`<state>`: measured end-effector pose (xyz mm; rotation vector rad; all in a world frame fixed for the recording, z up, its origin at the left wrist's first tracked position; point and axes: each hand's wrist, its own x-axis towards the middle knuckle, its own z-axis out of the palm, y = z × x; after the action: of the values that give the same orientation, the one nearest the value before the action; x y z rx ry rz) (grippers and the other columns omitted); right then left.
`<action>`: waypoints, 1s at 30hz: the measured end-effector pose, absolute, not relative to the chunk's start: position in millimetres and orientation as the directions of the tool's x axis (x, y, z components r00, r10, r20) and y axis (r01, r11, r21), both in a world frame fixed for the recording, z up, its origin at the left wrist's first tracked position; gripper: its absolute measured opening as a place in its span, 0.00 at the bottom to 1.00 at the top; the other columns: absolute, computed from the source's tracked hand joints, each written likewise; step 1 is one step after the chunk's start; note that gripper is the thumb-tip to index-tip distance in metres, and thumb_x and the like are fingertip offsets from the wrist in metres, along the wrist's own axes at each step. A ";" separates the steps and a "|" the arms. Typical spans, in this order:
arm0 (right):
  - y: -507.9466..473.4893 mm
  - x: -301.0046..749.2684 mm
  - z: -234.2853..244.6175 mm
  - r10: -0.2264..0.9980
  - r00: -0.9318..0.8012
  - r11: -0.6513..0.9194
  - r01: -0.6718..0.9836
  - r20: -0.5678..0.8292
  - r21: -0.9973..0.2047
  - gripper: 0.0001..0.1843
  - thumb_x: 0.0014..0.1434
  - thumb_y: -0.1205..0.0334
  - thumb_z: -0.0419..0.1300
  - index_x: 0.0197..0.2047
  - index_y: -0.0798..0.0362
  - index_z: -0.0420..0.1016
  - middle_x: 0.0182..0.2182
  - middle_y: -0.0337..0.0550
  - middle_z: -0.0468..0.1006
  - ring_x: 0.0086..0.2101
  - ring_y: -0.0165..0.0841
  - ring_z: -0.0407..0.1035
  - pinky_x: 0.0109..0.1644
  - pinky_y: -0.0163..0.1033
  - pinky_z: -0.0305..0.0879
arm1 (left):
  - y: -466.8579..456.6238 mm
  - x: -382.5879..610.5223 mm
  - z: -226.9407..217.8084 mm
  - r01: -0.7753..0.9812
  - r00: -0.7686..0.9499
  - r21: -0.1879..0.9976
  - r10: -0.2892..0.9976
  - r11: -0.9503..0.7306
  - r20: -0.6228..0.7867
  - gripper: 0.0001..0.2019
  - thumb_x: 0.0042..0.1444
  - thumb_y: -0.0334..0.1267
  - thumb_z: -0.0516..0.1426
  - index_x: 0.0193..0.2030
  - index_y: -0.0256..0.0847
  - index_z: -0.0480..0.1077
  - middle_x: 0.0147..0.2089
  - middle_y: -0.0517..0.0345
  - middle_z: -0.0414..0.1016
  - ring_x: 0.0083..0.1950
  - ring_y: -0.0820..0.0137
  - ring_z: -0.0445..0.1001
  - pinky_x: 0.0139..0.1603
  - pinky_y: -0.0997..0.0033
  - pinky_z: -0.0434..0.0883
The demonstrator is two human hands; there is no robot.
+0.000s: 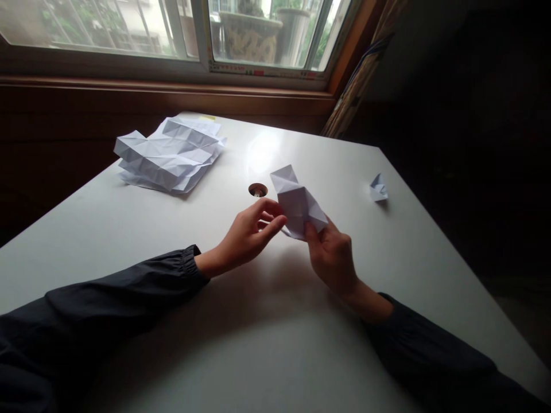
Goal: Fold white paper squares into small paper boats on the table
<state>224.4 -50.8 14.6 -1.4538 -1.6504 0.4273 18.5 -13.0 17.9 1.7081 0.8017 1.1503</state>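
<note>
Gripping folded white paper (pixel 299 202): right hand (pixel 331 258), left hand (pixel 249 232) at its edge.

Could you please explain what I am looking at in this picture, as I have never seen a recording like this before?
There is no machine here. The single picture comes from a camera worn on a person's head, looking forward and down, so the two dark-sleeved arms are the wearer's own. The right hand pinches a partly folded paper above a white table. The left hand reaches its fingertips to the paper's left edge; whether it actually grips is unclear. On the table lie a pile of creased sheets at the far left and a small folded piece at the far right. There is also a round hole in the top, just beyond the hands. A window runs behind the table.
</note>
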 end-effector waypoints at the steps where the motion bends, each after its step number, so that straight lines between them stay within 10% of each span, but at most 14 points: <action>1: -52.2 221.8 15.1 0.929 0.061 0.252 0.617 0.365 -0.745 0.25 0.68 0.44 0.56 0.58 0.51 0.76 0.36 0.50 0.83 0.38 0.48 0.78 0.46 0.51 0.75 | -13.7 19.3 17.6 0.058 0.374 0.912 0.856 -0.406 0.357 0.14 0.65 0.47 0.61 0.49 0.40 0.69 0.47 0.51 0.76 0.44 0.68 0.78 0.45 0.68 0.78; 5: -54.2 211.5 13.9 0.971 0.039 0.208 0.338 0.234 -0.918 0.21 0.68 0.46 0.58 0.55 0.51 0.76 0.42 0.49 0.83 0.44 0.46 0.77 0.49 0.51 0.76 | -8.9 18.2 8.8 0.118 0.371 0.868 0.832 -0.483 0.412 0.19 0.60 0.43 0.65 0.53 0.41 0.67 0.52 0.49 0.74 0.47 0.67 0.78 0.52 0.64 0.77; 11: -56.8 202.3 17.1 0.991 -0.087 0.091 -0.136 0.104 -0.987 0.20 0.66 0.54 0.62 0.59 0.48 0.74 0.53 0.46 0.80 0.51 0.44 0.76 0.57 0.55 0.75 | -7.0 17.6 1.6 0.137 0.359 0.872 0.844 -0.470 0.398 0.17 0.64 0.37 0.60 0.58 0.44 0.65 0.56 0.50 0.72 0.38 0.74 0.78 0.35 0.74 0.77; 18: -61.1 202.6 23.6 0.968 -0.216 0.079 -0.222 0.128 -0.972 0.21 0.67 0.58 0.60 0.62 0.41 0.74 0.62 0.43 0.74 0.59 0.46 0.72 0.65 0.61 0.67 | -11.0 17.2 9.0 0.241 0.359 0.813 0.827 -0.529 0.432 0.12 0.67 0.43 0.57 0.53 0.41 0.69 0.51 0.49 0.74 0.46 0.67 0.78 0.41 0.69 0.76; 30: -48.1 212.4 11.1 0.992 -0.121 -0.053 -0.139 -0.036 -0.989 0.25 0.58 0.49 0.71 0.55 0.46 0.72 0.54 0.49 0.78 0.45 0.40 0.77 0.42 0.42 0.76 | -9.9 13.5 10.9 0.197 0.513 0.770 0.733 -0.607 0.446 0.26 0.62 0.49 0.63 0.63 0.45 0.63 0.43 0.54 0.78 0.44 0.66 0.77 0.47 0.66 0.71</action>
<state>212.4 -48.1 11.1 -1.0766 -1.1658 1.3933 13.5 -9.9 10.9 2.0929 0.7555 1.0410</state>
